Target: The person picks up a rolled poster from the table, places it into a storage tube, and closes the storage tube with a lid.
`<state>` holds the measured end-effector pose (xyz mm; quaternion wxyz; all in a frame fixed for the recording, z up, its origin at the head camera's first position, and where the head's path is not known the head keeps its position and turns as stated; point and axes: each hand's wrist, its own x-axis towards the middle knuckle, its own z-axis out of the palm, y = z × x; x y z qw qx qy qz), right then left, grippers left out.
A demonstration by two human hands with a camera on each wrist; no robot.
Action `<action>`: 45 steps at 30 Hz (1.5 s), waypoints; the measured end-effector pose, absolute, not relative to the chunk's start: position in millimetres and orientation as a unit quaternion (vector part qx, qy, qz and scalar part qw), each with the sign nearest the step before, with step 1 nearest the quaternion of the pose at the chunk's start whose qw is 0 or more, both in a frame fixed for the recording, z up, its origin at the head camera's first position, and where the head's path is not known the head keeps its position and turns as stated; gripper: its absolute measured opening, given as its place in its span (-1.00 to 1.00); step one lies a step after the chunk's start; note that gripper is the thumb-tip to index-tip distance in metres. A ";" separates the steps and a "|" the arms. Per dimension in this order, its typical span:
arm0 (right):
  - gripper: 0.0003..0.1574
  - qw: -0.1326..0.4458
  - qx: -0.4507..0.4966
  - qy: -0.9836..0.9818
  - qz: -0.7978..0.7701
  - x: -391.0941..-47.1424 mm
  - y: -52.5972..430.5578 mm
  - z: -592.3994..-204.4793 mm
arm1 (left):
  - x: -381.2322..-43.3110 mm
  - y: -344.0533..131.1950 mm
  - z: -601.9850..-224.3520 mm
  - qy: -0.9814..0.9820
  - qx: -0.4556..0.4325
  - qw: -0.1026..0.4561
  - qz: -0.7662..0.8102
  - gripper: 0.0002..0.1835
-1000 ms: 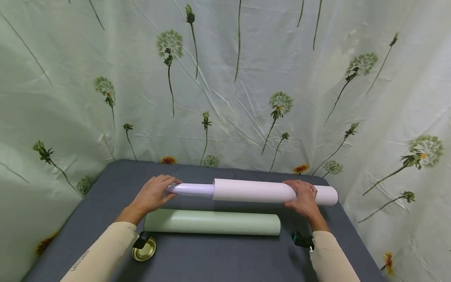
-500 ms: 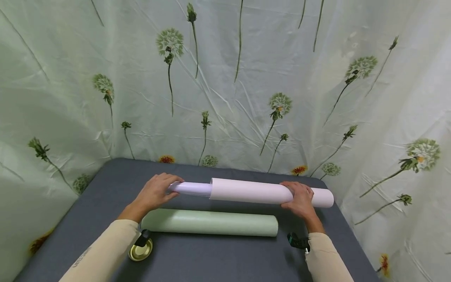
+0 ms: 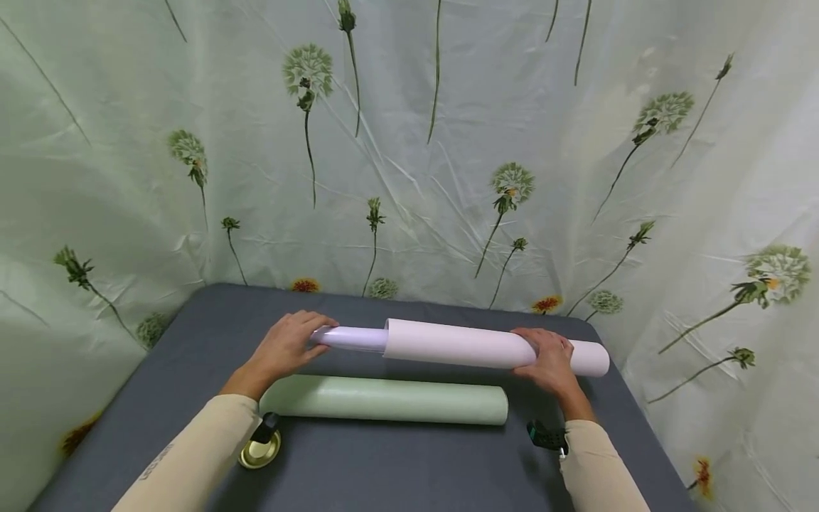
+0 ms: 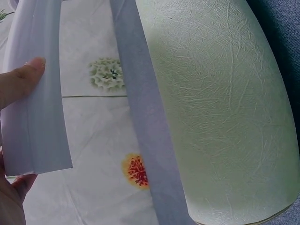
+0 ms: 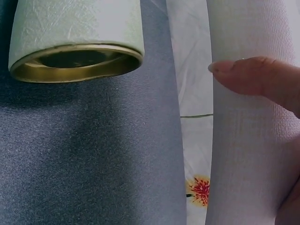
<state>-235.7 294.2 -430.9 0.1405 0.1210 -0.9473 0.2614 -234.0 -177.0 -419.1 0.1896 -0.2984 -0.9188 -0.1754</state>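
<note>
My left hand (image 3: 291,346) grips the left end of a glossy lavender-white rolled sheet (image 3: 358,338). In the left wrist view the thumb lies along this rolled sheet (image 4: 40,117), with its free end and a long edge showing. The sheet's other end is hidden inside a wider pale pink roll (image 3: 454,344). My right hand (image 3: 549,359) grips the pink roll near its right end from above; the right wrist view shows the thumb across its textured surface. In front of both lies a pale green tube (image 3: 390,400), its right end rimmed in gold metal.
A round gold lid (image 3: 261,451) lies on the dark grey tabletop (image 3: 384,469), beside the left wrist and in front of the green tube. Behind the table hangs a pale curtain (image 3: 409,178) printed with dandelions.
My left hand has shifted slightly right, closer to the pink roll's left mouth, and a little less of the lavender sheet shows. The right hand keeps its grip on the pink roll.
</note>
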 end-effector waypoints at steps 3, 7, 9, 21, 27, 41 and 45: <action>-0.15 0.140 0.125 -0.946 0.264 -234.6 296.2 -429.7 | -235.5 -175.8 -419.9 -0.921 -0.294 0.188 -0.173 -0.61; -0.12 0.137 0.134 -0.944 0.268 -234.1 296.5 -432.1 | -235.9 -175.8 -419.6 -0.925 -0.289 0.181 -0.170 -0.61; -0.12 0.135 0.135 -0.944 0.269 -234.0 296.1 -433.4 | -235.7 -175.7 -419.3 -0.925 -0.288 0.180 -0.170 -0.61; -0.11 0.143 0.157 -0.947 0.242 -230.4 296.7 -429.9 | -238.4 -166.9 -424.1 -0.923 -0.289 0.185 -0.173 -0.59; -0.10 0.148 0.161 -0.946 0.238 -231.5 293.9 -433.2 | -239.2 -163.1 -422.1 -0.923 -0.294 0.185 -0.165 -0.59; -0.10 0.148 0.147 -0.947 0.244 -231.3 283.0 -432.8 | -234.7 -155.7 -421.8 -0.920 -0.297 0.183 -0.177 -0.59; -0.08 0.147 0.148 -0.947 0.244 -230.8 281.1 -432.9 | -233.5 -153.3 -421.5 -0.919 -0.298 0.190 -0.176 -0.59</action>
